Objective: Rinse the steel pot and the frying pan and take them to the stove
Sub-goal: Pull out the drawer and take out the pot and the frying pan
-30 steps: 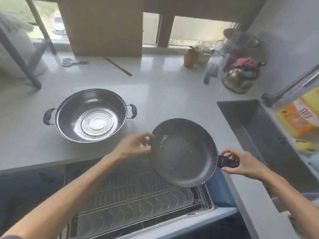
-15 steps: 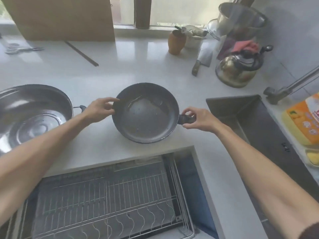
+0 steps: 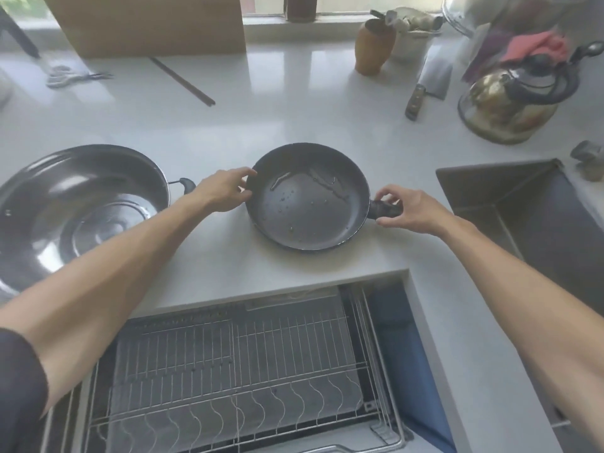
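pan: we have the frying pan [image 3: 309, 197] flat on the white counter [image 3: 294, 125], in front of the open dish-rack drawer [image 3: 235, 364], droplets and a streak of liquid on its dark inside.
pan axis: stub handle points to our right, toward the sink [image 3: 536, 217]; long axis runs left-right across the view.
right hand: our right hand [image 3: 408, 209] sits on the handle, thumb and fingers curled round it in a light pinch; we read it as holding, though how firm we cannot tell.
left hand: our left hand [image 3: 225, 192] touches the pan's left rim, fingers loosely curved, steadying rather than clamping.
nearer hand: for a move to the sink the right one leads; the sink lies just right of the handle, with a bare strip of counter between.
pot: the steel pot [image 3: 75, 210] stands on the counter well left of the pan, one black side handle near our left wrist; neither hand is on it.
stove: not in view, so we cannot say which way it lies.
judgement: rinse not yet started for either; next move is likely a lift rightward over the sink edge.
writing: none readable; no brand visible on the pan, the pot or the kettle [image 3: 513, 103].
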